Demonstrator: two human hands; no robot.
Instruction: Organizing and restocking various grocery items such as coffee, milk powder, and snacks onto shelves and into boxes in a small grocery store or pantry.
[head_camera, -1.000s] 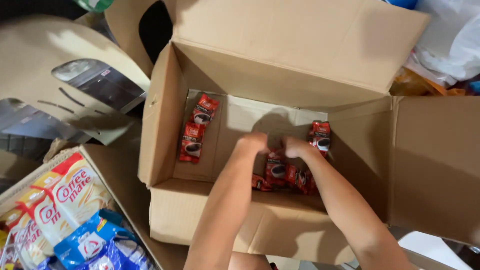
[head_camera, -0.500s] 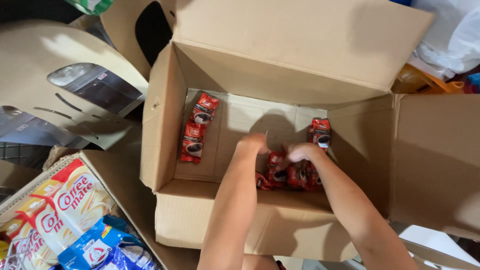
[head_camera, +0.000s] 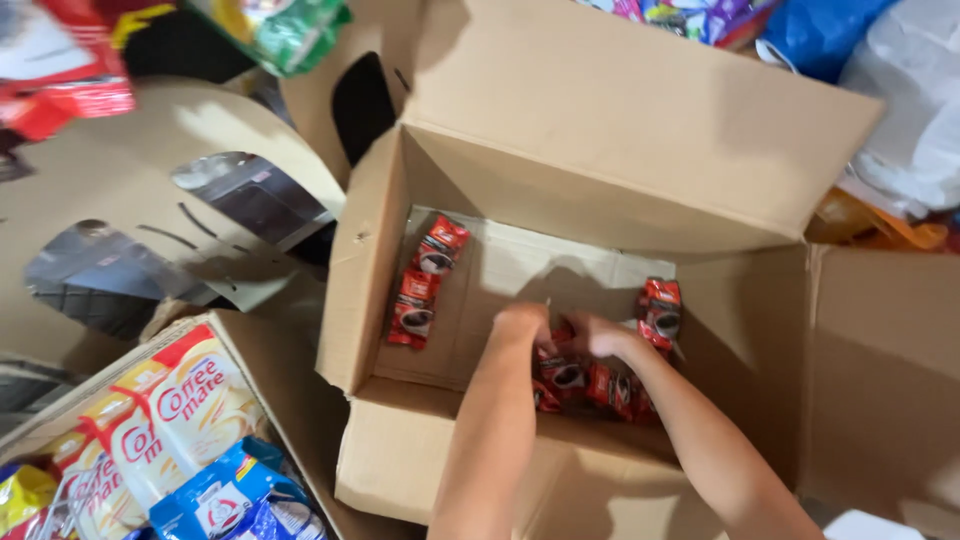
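An open cardboard box (head_camera: 370, 270) stands in front of me with its flaps spread. Both my arms reach down into it. My left hand (head_camera: 522, 326) and my right hand (head_camera: 598, 336) rest close together on a pile of small red sachets (head_camera: 590, 385) at the box's near right bottom, fingers curled onto them. One more red sachet (head_camera: 660, 312) stands against the right wall. A strip of two red sachets (head_camera: 424, 282) lies along the left side of the box floor.
A second box (head_camera: 250, 345) at the lower left holds yellow-and-white pouches (head_camera: 170, 420) and blue packs (head_camera: 225, 500). Cut cardboard sheets (head_camera: 120, 200) lie at the left. Plastic bags (head_camera: 900, 110) and colourful packets (head_camera: 290, 30) sit beyond the box.
The view has shifted a little; both hands stay on the red sachets at the box's near right, moving slightly toward each other.
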